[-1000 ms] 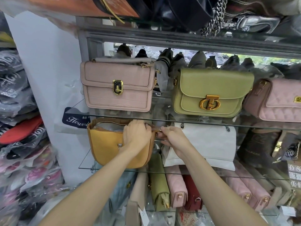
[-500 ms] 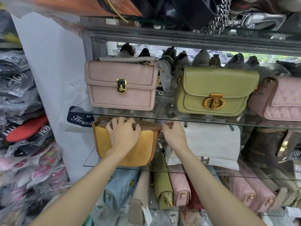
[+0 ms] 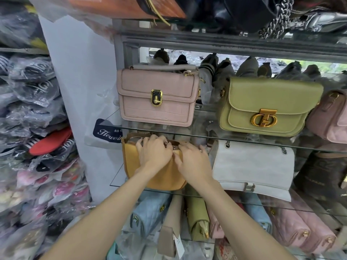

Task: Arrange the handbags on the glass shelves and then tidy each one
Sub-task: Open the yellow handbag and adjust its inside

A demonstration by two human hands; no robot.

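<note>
Nearest the camera, two bare forearms reached up and forward to the yellow handbag (image 3: 161, 171), the landmark for everything here. It sat on the middle glass shelf (image 3: 120, 177), at that shelf's left end. The left hand (image 3: 154, 152) lay over the bag's upper front, fingers curled onto the top edge where the zip runs, gripping it. The right hand (image 3: 193, 162) lay just beside it on the bag's right shoulder, fingers bent down over the top rim and pressing there; whether it pinched the zip pull could not be made out. Both hands together on the opening suggested the tidying step: one steadying the bag while the other closed or straightened its mouth, so that it would sit upright and neat.

Just right of the yellow bag, touching or nearly so, stood a white handbag (image 3: 253, 166) with chain fittings, facing out. Below it, on the lower shelf, several slimmer bags stood on edge in a row, among them a pale blue quilted bag (image 3: 150, 212), presumably packed that way to save room.

Above the yellow bag, on the next shelf up, a pink handbag (image 3: 155, 102) and, further right, an olive-green handbag (image 3: 266, 107) faced forward with clasps showing, as for display. Left of it, stacked plastic-wrapped goods (image 3: 33, 113) filled the side racks.
</note>
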